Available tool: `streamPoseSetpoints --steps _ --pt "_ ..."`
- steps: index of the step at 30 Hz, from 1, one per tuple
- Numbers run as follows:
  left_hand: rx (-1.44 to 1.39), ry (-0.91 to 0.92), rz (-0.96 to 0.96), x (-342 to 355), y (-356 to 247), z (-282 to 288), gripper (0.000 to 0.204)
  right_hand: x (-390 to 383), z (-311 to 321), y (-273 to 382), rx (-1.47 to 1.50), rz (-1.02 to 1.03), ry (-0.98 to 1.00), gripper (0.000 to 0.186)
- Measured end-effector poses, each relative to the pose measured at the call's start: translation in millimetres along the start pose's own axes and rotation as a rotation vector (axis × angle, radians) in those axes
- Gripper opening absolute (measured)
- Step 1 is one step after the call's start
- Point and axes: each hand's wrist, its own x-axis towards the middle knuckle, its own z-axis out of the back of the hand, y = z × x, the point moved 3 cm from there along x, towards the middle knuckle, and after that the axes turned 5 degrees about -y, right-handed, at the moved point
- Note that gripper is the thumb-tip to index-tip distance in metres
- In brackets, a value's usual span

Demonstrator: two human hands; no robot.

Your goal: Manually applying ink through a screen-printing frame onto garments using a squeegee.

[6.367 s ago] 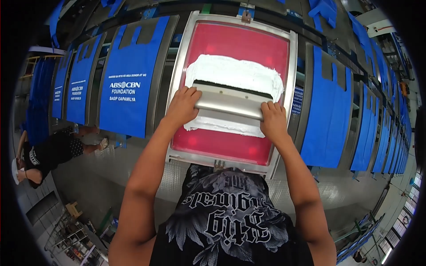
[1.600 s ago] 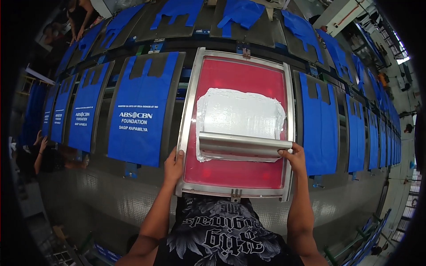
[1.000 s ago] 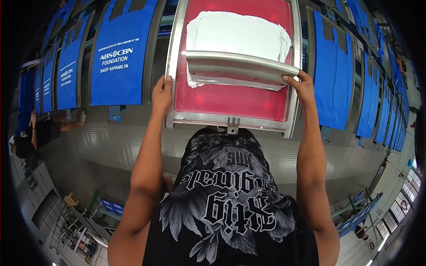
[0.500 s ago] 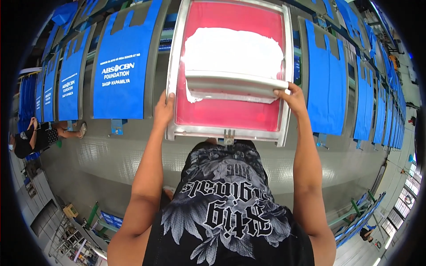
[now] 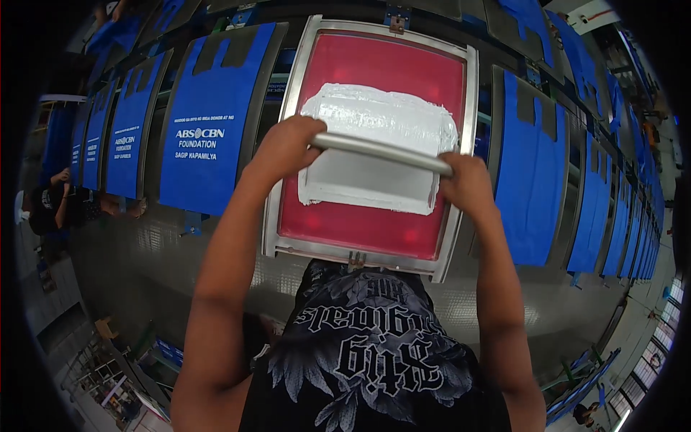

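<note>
A metal-framed printing screen (image 5: 367, 60) with pink-red mesh lies in front of me, with a wide patch of white ink (image 5: 371, 101) across its middle. A steel-handled squeegee (image 5: 381, 153) stands slightly slanted over that ink, its blade on the ink. My left hand (image 5: 288, 147) is closed on the squeegee's left end, and my right hand (image 5: 464, 183) is closed on its right end.
Rows of blue bags (image 5: 199, 144) on dark platens (image 5: 558, 97) flank the screen, those at left showing white print. More platens line the far side. A co-worker (image 5: 50, 205) in black is at the lower left, near hanging blue material. Grey flooring (image 5: 151, 252) shows below.
My left hand has left the frame's side and now grips the squeegee with my right. The squeegee has risen toward the middle of the ink patch relative to the screen.
</note>
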Motion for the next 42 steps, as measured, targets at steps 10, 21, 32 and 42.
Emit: streamPoseSetpoints --steps 10,21,32,42 --pt "0.024 -0.108 0.004 -46.2 6.8 -54.4 0.043 -28.8 -49.5 7.9 -0.260 0.052 -0.056 0.031" --pt "-0.079 -0.167 0.018 -111.7 -12.7 -57.7 0.039 -86.0 -50.2 28.6 -0.125 0.026 -0.009 0.039" --pt "0.052 -0.069 0.127 42.9 36.1 -25.8 0.029 64.1 -8.8 -9.8 -0.311 -0.028 0.107 0.034" --pt "0.007 -0.088 0.123 -6.1 16.8 -45.4 0.033 2.5 -45.9 -18.1 -0.243 0.028 -0.131 0.035"
